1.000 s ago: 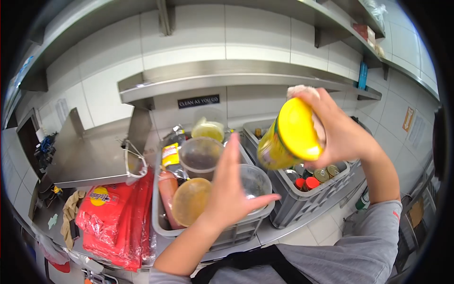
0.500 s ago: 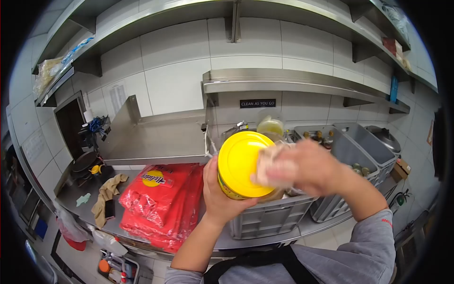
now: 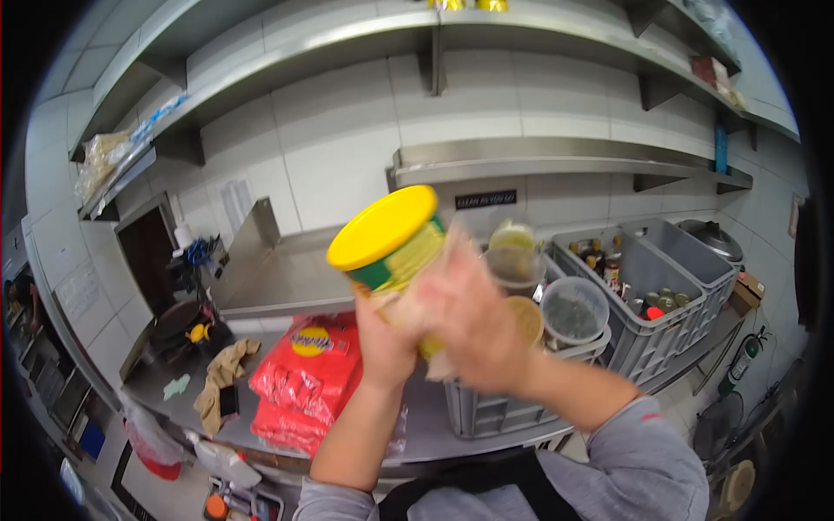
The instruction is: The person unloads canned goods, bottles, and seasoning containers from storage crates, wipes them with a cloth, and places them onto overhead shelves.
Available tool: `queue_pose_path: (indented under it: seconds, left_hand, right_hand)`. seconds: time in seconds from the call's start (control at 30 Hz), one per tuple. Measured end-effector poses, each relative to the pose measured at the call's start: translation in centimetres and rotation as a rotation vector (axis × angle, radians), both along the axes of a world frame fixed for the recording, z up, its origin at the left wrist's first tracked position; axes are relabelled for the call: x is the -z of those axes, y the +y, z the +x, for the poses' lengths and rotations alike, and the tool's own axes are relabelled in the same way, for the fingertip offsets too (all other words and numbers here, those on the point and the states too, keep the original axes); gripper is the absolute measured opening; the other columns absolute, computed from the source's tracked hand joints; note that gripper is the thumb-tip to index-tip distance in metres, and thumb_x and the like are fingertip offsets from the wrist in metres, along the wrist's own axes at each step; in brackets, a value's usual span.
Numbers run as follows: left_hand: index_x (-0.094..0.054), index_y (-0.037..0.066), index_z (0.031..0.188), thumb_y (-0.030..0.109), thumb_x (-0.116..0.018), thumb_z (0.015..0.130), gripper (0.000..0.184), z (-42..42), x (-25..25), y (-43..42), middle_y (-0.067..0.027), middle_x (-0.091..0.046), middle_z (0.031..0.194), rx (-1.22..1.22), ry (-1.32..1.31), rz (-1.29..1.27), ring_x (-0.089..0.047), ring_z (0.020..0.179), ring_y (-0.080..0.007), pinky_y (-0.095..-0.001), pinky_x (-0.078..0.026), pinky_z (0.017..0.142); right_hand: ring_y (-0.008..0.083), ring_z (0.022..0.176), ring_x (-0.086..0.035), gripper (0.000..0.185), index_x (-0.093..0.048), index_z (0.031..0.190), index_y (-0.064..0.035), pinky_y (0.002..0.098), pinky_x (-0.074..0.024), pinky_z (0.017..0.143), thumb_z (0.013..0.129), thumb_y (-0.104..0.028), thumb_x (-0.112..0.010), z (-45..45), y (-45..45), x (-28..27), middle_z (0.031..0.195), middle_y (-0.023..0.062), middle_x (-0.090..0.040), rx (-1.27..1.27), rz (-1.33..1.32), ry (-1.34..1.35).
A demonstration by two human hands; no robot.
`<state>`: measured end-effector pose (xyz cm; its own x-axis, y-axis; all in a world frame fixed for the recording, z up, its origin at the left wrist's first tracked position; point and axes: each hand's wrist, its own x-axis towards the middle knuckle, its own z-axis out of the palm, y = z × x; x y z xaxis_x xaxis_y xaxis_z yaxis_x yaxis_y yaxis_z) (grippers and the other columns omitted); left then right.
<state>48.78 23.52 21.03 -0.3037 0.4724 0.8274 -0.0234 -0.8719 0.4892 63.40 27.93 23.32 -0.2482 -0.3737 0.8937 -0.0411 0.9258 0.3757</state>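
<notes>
Held up in front of me is a canister (image 3: 391, 252) with a yellow lid and a green-and-yellow label, tilted to the left. My left hand (image 3: 384, 343) grips it low on its near side, fingers wrapped round. My right hand (image 3: 478, 321), blurred by motion, presses a pale cloth (image 3: 457, 239) against the canister's right side. Below and to the right, a grey crate (image 3: 504, 408) holds clear tubs, among them a round one with dark contents (image 3: 573, 308).
Red plastic-wrapped packages (image 3: 304, 382) lie on the steel counter, left of the crate. Farther left are a tan cloth (image 3: 221, 386) and a dark phone (image 3: 228, 400). A second grey crate (image 3: 643, 347) holds bottles and jars. Steel shelves (image 3: 556, 161) line the tiled wall.
The canister has been raised and tipped left, so its labelled side shows. My right hand with the cloth has gone from the lid down to the side. The view has shifted slightly.
</notes>
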Motion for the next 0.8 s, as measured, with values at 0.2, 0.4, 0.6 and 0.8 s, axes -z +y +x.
queue_pose_path:
  seconds: [0.2, 0.4, 0.6, 0.8]
  left_hand:
    - [-0.031, 0.004, 0.139, 0.018, -0.073, 0.088, 0.068, 2.6, -6.4, -0.5, -0.0123, -0.056, 0.126, 0.091, -0.040, 0.106, -0.059, 0.113, -0.0242, -0.0377, -0.048, 0.098]
    - [-0.009, 0.003, 0.154, 0.029, -0.063, 0.094, 0.085, 7.7, -17.7, 3.3, -0.0144, -0.031, 0.150, 0.048, 0.538, 0.284, -0.035, 0.136, -0.0254, -0.0379, -0.030, 0.112]
    - [-0.027, -0.001, 0.150, 0.026, -0.072, 0.082, 0.086, 6.3, -19.6, 4.5, -0.0227, -0.034, 0.152, -0.913, 0.979, 0.780, -0.033, 0.140, -0.0367, -0.0447, -0.024, 0.115]
    - [-0.042, 0.010, 0.140, 0.019, -0.078, 0.070, 0.079, 0.8, -7.9, 0.2, -0.0275, -0.039, 0.145, -1.472, 1.203, 0.268, -0.041, 0.133, -0.0431, -0.0543, -0.028, 0.109]
  right_hand:
    - [0.0352, 0.129, -0.047, 0.052, -0.061, 0.120, -0.0098, 0.0525, -0.0439, 0.103, 0.073, -0.023, -0.077, 3.5, 2.9, 1.4, 0.139, 0.0063, -0.052, 0.203, 0.135, 0.071]
    - [0.0422, 0.130, -0.044, 0.071, -0.062, 0.129, -0.0160, 0.0452, -0.0377, 0.109, 0.061, -0.006, -0.080, 7.5, 11.4, -8.3, 0.142, 0.0190, -0.043, 0.287, 0.013, 0.364]
    - [0.0404, 0.127, -0.050, 0.050, -0.057, 0.132, -0.0085, 0.0422, -0.0466, 0.103, 0.084, 0.005, -0.054, 11.0, 19.4, -26.8, 0.138, 0.0262, -0.047, 0.540, 0.438, 0.850]
    - [0.0378, 0.144, -0.026, 0.053, -0.061, 0.132, -0.0140, 0.0371, -0.0296, 0.115, 0.083, 0.006, -0.056, 10.1, 31.4, -38.4, 0.151, 0.0208, -0.034, 0.265, 0.181, 0.561]
